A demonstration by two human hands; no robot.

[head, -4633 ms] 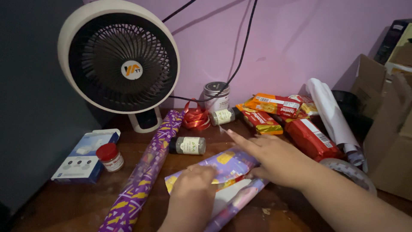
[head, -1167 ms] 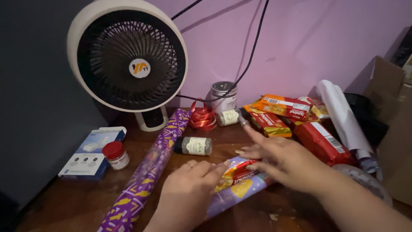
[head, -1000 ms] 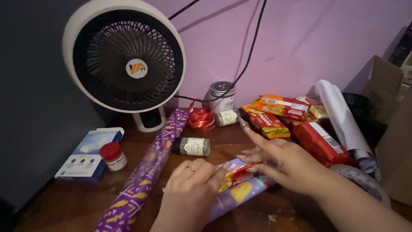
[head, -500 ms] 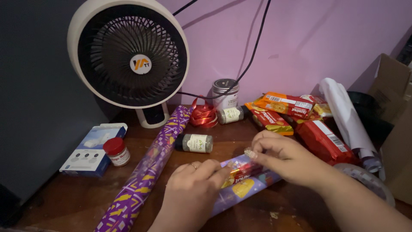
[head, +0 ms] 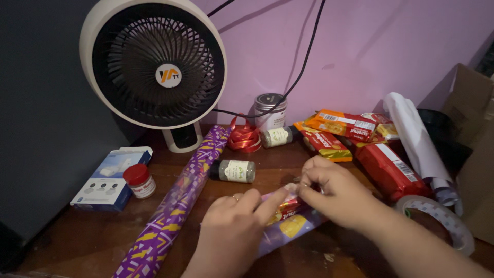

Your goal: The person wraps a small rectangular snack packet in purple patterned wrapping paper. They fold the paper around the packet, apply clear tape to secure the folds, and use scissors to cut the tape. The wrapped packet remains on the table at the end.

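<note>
A small package (head: 286, 224) lies on the wooden table (head: 77, 237), partly covered in purple patterned wrapping paper with a red and yellow wrapper showing. My left hand (head: 234, 224) lies flat on it, index finger pressing the paper down. My right hand (head: 337, 193) pinches the paper's edge at the top of the package, fingers closed on it. A roll of purple patterned wrapping paper (head: 177, 198) lies diagonally just left of my left hand.
A white fan (head: 154, 64) stands at the back. Nearby are small jars (head: 234, 171), a red ribbon coil (head: 244, 139), a metal tin (head: 270, 109), biscuit packs (head: 339, 126), a tape roll (head: 442, 219), a white paper roll (head: 417, 139), a blue-white box (head: 110, 177) and a red-lidded jar (head: 139, 181).
My right hand went from open and spread above the package to pinching the paper's edge. My left hand stayed pressing on the package. The package shows its red wrapper now.
</note>
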